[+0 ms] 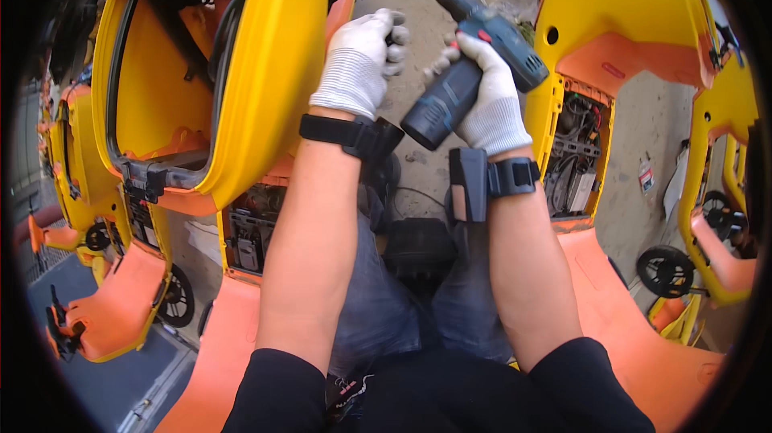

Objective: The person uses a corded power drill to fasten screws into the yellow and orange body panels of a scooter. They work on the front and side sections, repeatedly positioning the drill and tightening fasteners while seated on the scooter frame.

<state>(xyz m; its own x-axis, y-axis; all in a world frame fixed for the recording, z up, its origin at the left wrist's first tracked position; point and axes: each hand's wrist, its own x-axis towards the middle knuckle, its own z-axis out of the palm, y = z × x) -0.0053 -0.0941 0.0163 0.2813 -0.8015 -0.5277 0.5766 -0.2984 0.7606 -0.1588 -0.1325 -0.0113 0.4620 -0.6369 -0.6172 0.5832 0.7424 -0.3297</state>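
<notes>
Grey, stained floor (639,131) runs between yellow-and-orange vehicle bodies (281,71) ranked along its left and right edges; open compartments (575,151) on both sides show wiring, and a black wheel (666,271) stands toward the right edge. Over the floor's middle, the right hand (489,95) wraps round a dark-blue cordless drill (511,47); the left hand (360,61) curls its fingers, whether around anything one cannot tell.

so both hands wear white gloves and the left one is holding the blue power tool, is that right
Not quite: the head view shows the blue power tool in the right hand, not the left hand. Both do wear white gloves.
</notes>
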